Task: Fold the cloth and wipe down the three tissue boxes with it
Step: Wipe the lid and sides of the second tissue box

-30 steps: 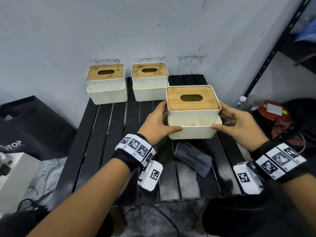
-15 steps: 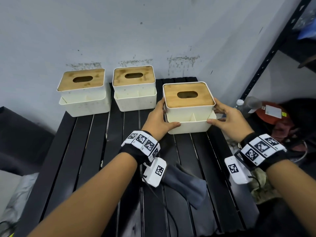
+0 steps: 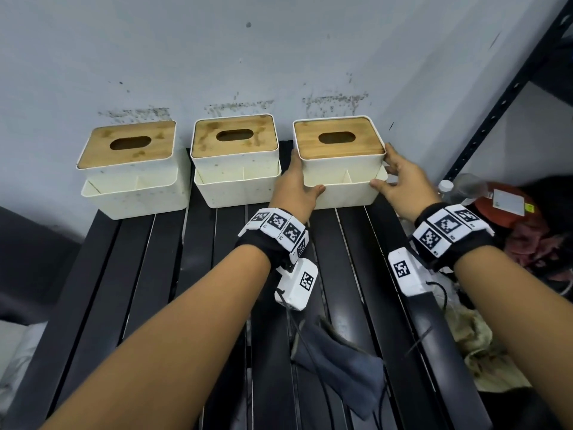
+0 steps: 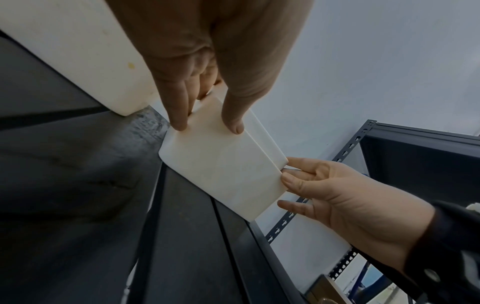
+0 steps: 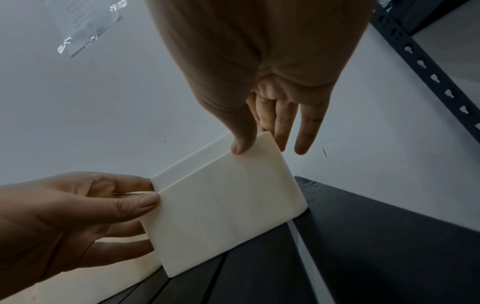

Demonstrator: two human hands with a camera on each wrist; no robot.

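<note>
Three white tissue boxes with wooden lids stand in a row against the wall on a black slatted table (image 3: 130, 290): the left box (image 3: 130, 169), the middle box (image 3: 235, 159) and the right box (image 3: 339, 159). My left hand (image 3: 296, 187) grips the right box's left side, thumb on its front. My right hand (image 3: 401, 178) grips its right side the same way. Both wrist views show this box (image 4: 223, 170) (image 5: 226, 201) held between the left hand (image 4: 207, 61) (image 5: 64, 216) and the right hand (image 4: 337, 195) (image 5: 272, 72). A grey cloth (image 3: 341, 361) lies crumpled near the table's front, under my forearms.
The wall (image 3: 279, 57) is right behind the boxes. A black metal shelf upright (image 3: 502, 97) rises on the right. A plastic bottle (image 3: 459, 184), a red item (image 3: 502, 206) and heaped fabric (image 3: 483, 346) lie off the table's right edge.
Both hands have carried the right box away from me to the back of the table, into line with the other two. The cloth stays where it lay.
</note>
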